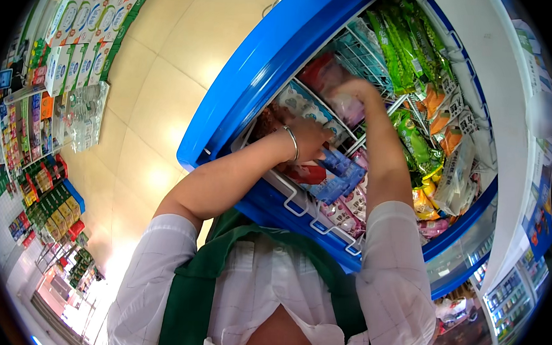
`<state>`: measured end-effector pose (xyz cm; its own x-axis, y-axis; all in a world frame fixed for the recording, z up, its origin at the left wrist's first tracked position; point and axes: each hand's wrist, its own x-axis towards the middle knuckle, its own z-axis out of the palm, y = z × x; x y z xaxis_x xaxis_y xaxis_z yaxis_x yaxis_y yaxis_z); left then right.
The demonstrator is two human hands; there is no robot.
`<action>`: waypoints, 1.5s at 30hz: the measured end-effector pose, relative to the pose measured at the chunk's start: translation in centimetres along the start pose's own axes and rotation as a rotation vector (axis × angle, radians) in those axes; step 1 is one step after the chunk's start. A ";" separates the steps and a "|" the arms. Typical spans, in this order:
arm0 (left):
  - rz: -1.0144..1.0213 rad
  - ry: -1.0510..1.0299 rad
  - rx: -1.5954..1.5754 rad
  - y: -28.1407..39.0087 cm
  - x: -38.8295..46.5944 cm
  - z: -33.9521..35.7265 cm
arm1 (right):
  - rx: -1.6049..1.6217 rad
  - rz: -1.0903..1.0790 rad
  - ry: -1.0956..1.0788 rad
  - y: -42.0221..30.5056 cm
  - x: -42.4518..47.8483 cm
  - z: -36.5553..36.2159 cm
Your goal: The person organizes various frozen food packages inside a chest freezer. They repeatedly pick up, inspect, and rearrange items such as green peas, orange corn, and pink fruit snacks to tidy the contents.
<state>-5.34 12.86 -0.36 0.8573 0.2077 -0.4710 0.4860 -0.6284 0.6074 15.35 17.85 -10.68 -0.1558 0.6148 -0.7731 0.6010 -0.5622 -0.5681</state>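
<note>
Both my arms reach down into a blue-rimmed chest freezer (258,64) filled with packaged frozen treats in white wire baskets. My left hand (309,139), with a metal bangle at its wrist, is over the near packs, close to blue wrappers (339,173) and a pale blue patterned pack (303,103); its grip is not clear. My right hand (355,94) is blurred, bent down at a pinkish pack (345,108) beside a red pack (323,74); whether it holds either cannot be told. Pink-and-white wrappers (348,214) lie nearer my body.
Green packs (397,47), orange-and-white packs (447,116) and yellow packs (427,194) fill the freezer's right side. Wire basket hooks (329,229) line the near edge. Stacked cartons (80,17) and shelves of goods stand left, across the tiled floor (153,100).
</note>
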 end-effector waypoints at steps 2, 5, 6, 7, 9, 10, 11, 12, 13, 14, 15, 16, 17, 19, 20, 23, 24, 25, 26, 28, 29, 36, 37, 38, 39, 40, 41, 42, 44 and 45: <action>0.012 -0.008 -0.014 -0.1 0.3 -0.1 | 0.042 -0.065 0.038 2.7 1.6 1.7; 0.017 -0.010 -0.024 -0.6 0.5 0.2 | 0.159 0.074 0.094 2.9 1.4 1.9; 0.007 -0.021 -0.022 -0.6 0.5 0.3 | 0.191 0.037 0.067 2.4 1.1 1.6; -0.001 -0.030 -0.020 -0.6 0.6 0.3 | 0.222 0.000 0.042 1.6 0.7 0.9; -0.011 -0.040 -0.042 -0.5 0.6 0.4 | 0.288 -0.040 0.004 1.3 0.6 0.4; -0.015 -0.046 -0.051 -0.5 0.6 0.3 | 0.323 -0.044 -0.010 1.7 0.7 0.5; -0.012 -0.034 -0.057 -0.4 0.5 0.2 | 0.325 -0.054 0.011 2.1 0.9 0.7; -0.015 -0.021 -0.063 -0.2 0.2 0.2 | 0.325 -0.064 0.024 2.6 1.2 1.0; -0.014 -0.011 -0.065 -0.2 0.1 0.0 | 0.297 -0.080 0.076 3.2 1.3 1.6; -0.012 -0.009 -0.050 -0.3 0.2 -0.4 | 0.269 -0.095 0.129 3.8 1.6 2.0; -0.006 -0.017 -0.039 -0.1 0.2 -0.6 | 0.352 0.012 0.013 5.3 2.5 2.1; 0.006 -0.024 -0.023 0.0 0.2 -0.7 | 0.436 0.117 -0.096 7.2 3.8 1.4; 0.023 -0.008 -0.018 -0.1 0.4 -0.7 | 0.515 0.216 -0.205 8.0 4.8 0.8; 0.015 0.038 -0.042 -0.5 0.1 0.0 | 0.646 0.367 -0.284 4.6 2.6 -0.2; 0.007 0.024 -0.052 -0.4 0.1 0.0 | 0.716 0.448 -0.312 3.4 1.3 -0.6; 0.004 -0.010 -0.055 -0.2 0.2 -0.4 | 0.879 0.352 -0.307 4.9 1.3 0.4; 0.000 -0.012 -0.053 0.0 0.1 -0.6 | 0.860 0.254 -0.295 4.4 1.0 0.7; -0.003 -0.015 -0.050 0.1 0.1 -0.7 | 0.840 0.157 -0.283 3.7 0.9 1.2; -0.002 -0.021 -0.055 0.0 0.1 -0.7 | 0.819 0.060 -0.271 3.1 0.8 1.4; 0.006 -0.031 -0.062 -0.1 0.2 -0.6 | 0.708 0.139 -0.284 2.2 0.7 0.4; 0.014 -0.031 -0.051 -0.1 0.3 -0.7 | 0.653 0.179 -0.289 1.9 0.6 -0.2; 0.027 -0.033 -0.062 -1.0 0.7 0.3 | 0.623 0.157 -0.211 1.5 -2.7 -2.8; 0.032 -0.017 -0.073 -1.1 0.7 0.4 | 0.668 0.112 -0.198 1.6 -3.8 -2.8; 0.024 -0.038 -0.074 -1.1 0.8 0.5 | 0.713 0.066 -0.185 1.6 -5.2 -2.9; 0.013 -0.056 -0.072 -1.0 0.8 0.3 | 0.732 0.068 -0.179 1.2 -6.8 -3.2; 0.000 -0.075 -0.071 -1.0 0.8 0.1 | 0.752 0.070 -0.176 0.6 -8.7 -3.5; -0.002 -0.067 -0.066 -1.1 0.9 0.1 | 0.772 0.071 -0.173 0.5 -10.4 -3.6; 0.000 -0.061 -0.058 -1.3 1.0 0.1 | 0.747 0.041 -0.090 1.1 -12.1 -3.4; -0.005 -0.043 -0.056 -1.1 1.0 -0.3 | 0.694 -0.023 0.069 3.0 -15.6 -3.5; -0.006 -0.037 -0.059 -0.8 0.7 -1.0 | 0.773 -0.043 0.047 4.9 -17.3 -3.3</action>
<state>-4.91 14.24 -0.54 0.8482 0.1824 -0.4974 0.5009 -0.5819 0.6408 23.58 6.33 0.84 -0.1230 0.6575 -0.7433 -0.1251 -0.7533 -0.6457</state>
